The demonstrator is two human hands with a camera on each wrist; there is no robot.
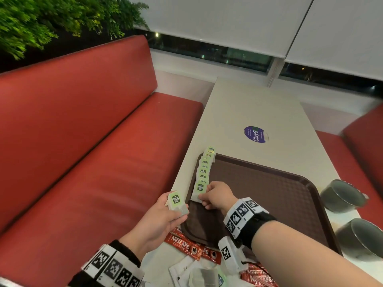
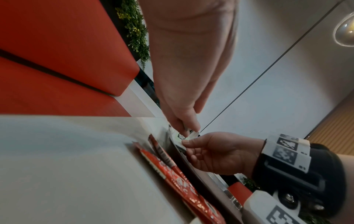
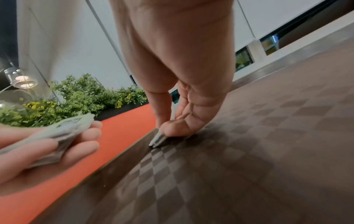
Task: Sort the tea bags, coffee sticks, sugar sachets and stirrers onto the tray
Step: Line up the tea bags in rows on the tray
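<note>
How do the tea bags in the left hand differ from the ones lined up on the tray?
The stack of tea bags is bunched in the left hand, off the tray; the row of tea bags lies overlapped along the tray edge, the right hand pinching its nearest bag. Both show green labels.

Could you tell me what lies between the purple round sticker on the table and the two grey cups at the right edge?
In the head view, only bare cream tabletop separates the purple round sticker from the grey cups; the brown plastic tray's far corner sits just beside that stretch.

Matt, checker-textured brown plastic tray (image 1: 269, 193)
</note>
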